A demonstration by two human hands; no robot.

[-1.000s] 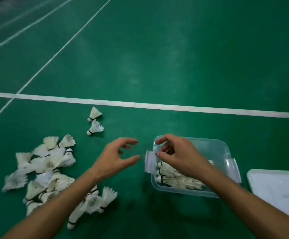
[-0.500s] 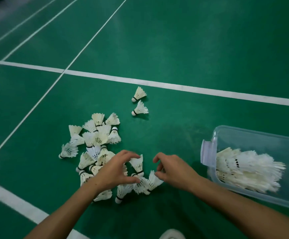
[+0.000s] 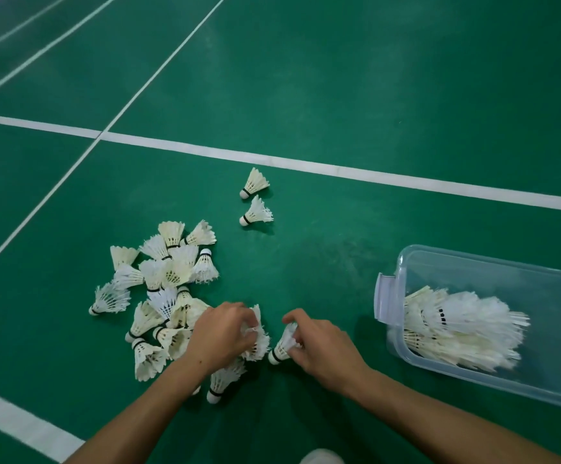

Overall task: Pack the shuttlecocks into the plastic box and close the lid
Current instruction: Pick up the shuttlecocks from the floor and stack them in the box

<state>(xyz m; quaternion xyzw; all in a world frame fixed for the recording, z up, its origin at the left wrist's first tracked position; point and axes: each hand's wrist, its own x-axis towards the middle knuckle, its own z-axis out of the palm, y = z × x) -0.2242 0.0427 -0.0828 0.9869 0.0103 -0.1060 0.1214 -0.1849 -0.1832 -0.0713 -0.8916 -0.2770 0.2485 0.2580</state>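
A pile of white feather shuttlecocks (image 3: 167,279) lies on the green court floor at the lower left. My left hand (image 3: 220,333) is closed on a shuttlecock (image 3: 259,341) at the pile's right edge. My right hand (image 3: 322,343) pinches the feathers of another shuttlecock (image 3: 280,348) just beside it. The clear plastic box (image 3: 493,279) stands open at the right, apart from both hands, with several shuttlecocks (image 3: 463,329) lying inside. The lid is out of view.
Two loose shuttlecocks (image 3: 255,184) (image 3: 256,212) lie beyond the pile, near a white court line (image 3: 339,169). Another white line (image 3: 21,426) crosses the lower left corner. A pale rounded object (image 3: 322,457) shows at the bottom edge.
Both hands moved from the box over to the pile, and each has closed on a shuttlecock. The view swung left, so the box now sits at the right.
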